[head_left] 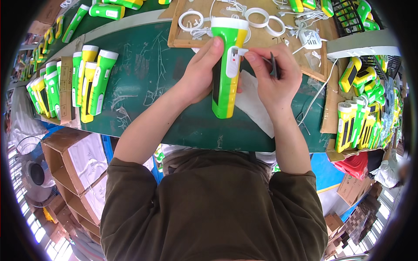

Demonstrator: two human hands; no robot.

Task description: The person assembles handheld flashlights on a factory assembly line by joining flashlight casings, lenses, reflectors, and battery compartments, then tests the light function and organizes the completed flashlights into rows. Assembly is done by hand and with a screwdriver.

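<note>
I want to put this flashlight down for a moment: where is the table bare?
Bare green tabletop lies between the flashlight row and the left hand. The wooden tray with rings and the right-side flashlights are crowded.

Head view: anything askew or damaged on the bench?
Nothing damaged that I can see. The green table top is heavily scratched, and white rings and cables lie loose on the wooden tray.

- A scratched green tabletop point(143, 69) spans the view.
- A blue floor point(327, 170) shows below it.
- Open cardboard boxes point(76, 167) stand at the left.
- A fan point(32, 172) sits beside them.
</note>
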